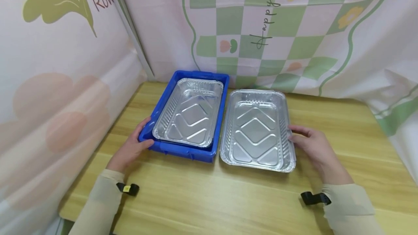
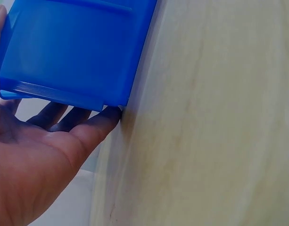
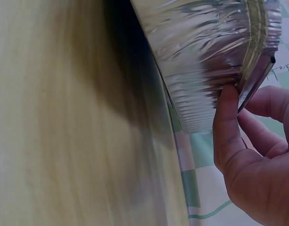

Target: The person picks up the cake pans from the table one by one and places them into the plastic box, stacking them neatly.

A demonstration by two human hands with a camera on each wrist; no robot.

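Observation:
A blue plastic tray [image 1: 186,151] stands on the table with a silver foil pan [image 1: 190,113] inside it. At its near left corner my left hand [image 1: 132,148] holds it, thumb on the front side and fingers along the left side. The left wrist view shows the fingers of that hand [image 2: 45,155] against the blue wall [image 2: 69,52]. To the right of the tray lies another foil pan [image 1: 256,131]. My right hand [image 1: 311,148] pinches its right rim; in the right wrist view the rim [image 3: 257,33] looks layered, with thumb and fingers on either side.
The wooden table [image 1: 209,198] reaches back to a curtain [image 1: 261,46] with green checks and flowers. A pale flowered cloth [image 1: 65,100] hangs along the left edge, and a grey pole [image 1: 137,42] stands in the back left corner.

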